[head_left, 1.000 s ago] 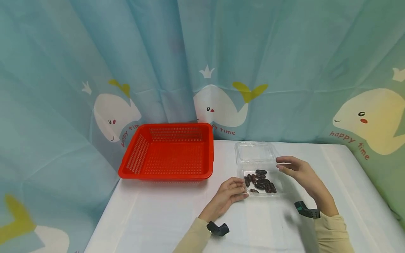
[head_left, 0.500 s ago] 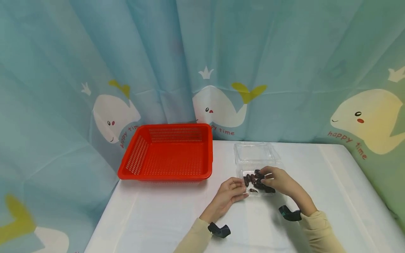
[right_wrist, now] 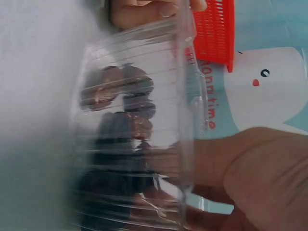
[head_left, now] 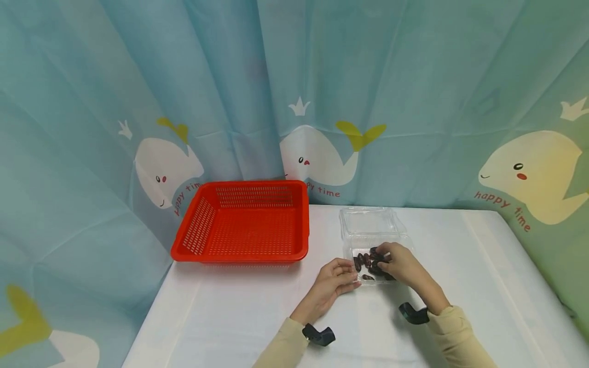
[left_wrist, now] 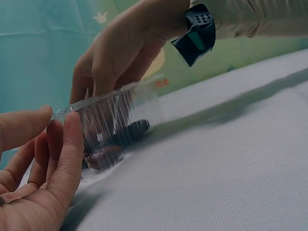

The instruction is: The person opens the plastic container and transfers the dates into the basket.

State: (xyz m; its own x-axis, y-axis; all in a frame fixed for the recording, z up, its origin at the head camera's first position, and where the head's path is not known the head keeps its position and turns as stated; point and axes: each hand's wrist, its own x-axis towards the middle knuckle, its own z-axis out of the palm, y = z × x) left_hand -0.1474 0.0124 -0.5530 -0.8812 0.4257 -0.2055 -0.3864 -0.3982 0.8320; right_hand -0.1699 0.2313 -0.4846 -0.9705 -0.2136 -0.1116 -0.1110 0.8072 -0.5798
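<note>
Several dark, glossy dates [head_left: 366,259] lie in the clear plastic box [head_left: 404,243], whose hinged lid [head_left: 369,222] is folded back. At the near left corner of the box, my left hand [head_left: 327,282] holds its wall between thumb and fingers, as the left wrist view shows. My right hand [head_left: 404,265] reaches into the box from the right. Its thumb and fingers close around a dark date [right_wrist: 143,179], seen through the ribbed wall in the right wrist view. In the head view, the hand partly hides the dates beneath it.
A red perforated basket [head_left: 301,255] stands left of the box on the white-covered table [head_left: 230,317]. Behind the table hangs a blue curtain [head_left: 414,76] printed with whales. Each wrist wears a dark band [head_left: 318,335].
My right hand has come in leftward and down from beside the box, and its fingers have drawn together among the dates. My left hand stays at the box's corner.
</note>
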